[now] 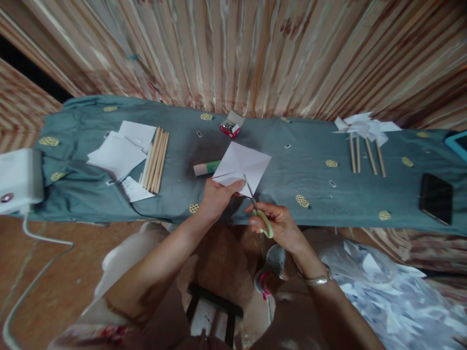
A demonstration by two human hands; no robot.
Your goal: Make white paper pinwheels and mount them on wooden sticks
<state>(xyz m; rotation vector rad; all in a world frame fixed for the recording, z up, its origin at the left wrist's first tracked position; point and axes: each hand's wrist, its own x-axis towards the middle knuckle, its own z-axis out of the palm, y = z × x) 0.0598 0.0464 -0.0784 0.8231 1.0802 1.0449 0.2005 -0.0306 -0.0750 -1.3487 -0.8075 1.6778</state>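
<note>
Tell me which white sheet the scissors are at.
The sheet held in the left hand, with the scissors across its edge; the loose sheets by the wooden sticks touch neither hand.

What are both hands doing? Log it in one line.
left hand: holding white paper; right hand: holding scissors at paper's near side; glue stick: partly hidden by paper; open red box: beyond paper

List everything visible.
scissors: 1, green-handled, centre
paper square: 1, white, centre
tube: 1, partly green, centre
box: 1, red, centre
sheets: several, white, left
sticks: several, tan, left
pinwheels: several, white, right
phone: 1, black, right
device: 1, blue-edged, right
appliance: 1, white, left
cable: 1, white, left
cloth: 1, teal, middle
curtaining: uncounted, brown, behind
scraps: many, white, lower right
stool: 1, dark, bottom
shoe: 1, grey, bottom
bracelet: 1, silver, right wrist
left hand: 1, holding square
right hand: 1, holding scissors
</note>
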